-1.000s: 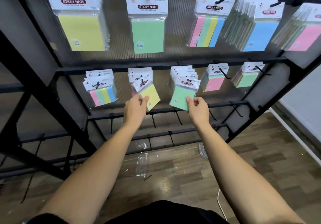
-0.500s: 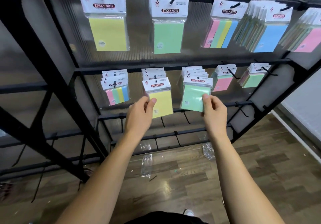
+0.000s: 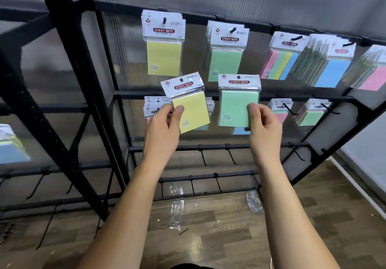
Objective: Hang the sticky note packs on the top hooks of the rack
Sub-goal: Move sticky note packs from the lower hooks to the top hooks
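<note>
My left hand [image 3: 163,126] pinches a yellow sticky note pack [image 3: 191,106] by its lower left corner; the pack tilts left. My right hand [image 3: 264,122] pinches a green sticky note pack [image 3: 237,103] at its lower right, held upright. Both packs are off their hooks, in front of the second rail. On the top rail a yellow pack [image 3: 164,45] hangs on a top hook [image 3: 164,20], above my left hand. Beside it a green pack [image 3: 226,53] hangs on another top hook [image 3: 232,30].
The black rack [image 3: 69,76] has more packs on the top right: striped [image 3: 279,60], blue [image 3: 332,68], pink [image 3: 373,76]. Second-row hooks hold more packs [image 3: 309,112]. Lower rails carry bare hooks [image 3: 230,156]. Plastic wrappers [image 3: 177,213] lie on the wooden floor.
Both hands have lifted their packs clear of the second-row hooks and raised them toward the top row. The camera view has shifted left and closer.
</note>
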The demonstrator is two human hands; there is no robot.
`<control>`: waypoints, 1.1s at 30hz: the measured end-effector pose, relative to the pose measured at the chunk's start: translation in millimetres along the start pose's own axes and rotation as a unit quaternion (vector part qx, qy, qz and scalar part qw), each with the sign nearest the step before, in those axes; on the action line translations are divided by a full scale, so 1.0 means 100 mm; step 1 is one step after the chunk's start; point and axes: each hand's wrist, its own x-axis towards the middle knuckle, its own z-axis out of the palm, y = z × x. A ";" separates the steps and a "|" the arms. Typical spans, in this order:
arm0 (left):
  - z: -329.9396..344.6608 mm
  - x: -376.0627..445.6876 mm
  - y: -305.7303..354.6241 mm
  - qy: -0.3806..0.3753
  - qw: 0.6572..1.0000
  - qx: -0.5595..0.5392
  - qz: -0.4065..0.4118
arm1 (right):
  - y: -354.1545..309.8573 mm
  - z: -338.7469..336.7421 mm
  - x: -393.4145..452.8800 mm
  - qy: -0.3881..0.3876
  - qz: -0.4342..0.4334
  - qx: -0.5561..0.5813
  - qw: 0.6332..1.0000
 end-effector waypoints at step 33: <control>-0.04 0.34 0.17 0.007 1.000 -0.014 -0.004 | -0.34 0.43 0.95 -0.011 -0.024 -0.031 0.999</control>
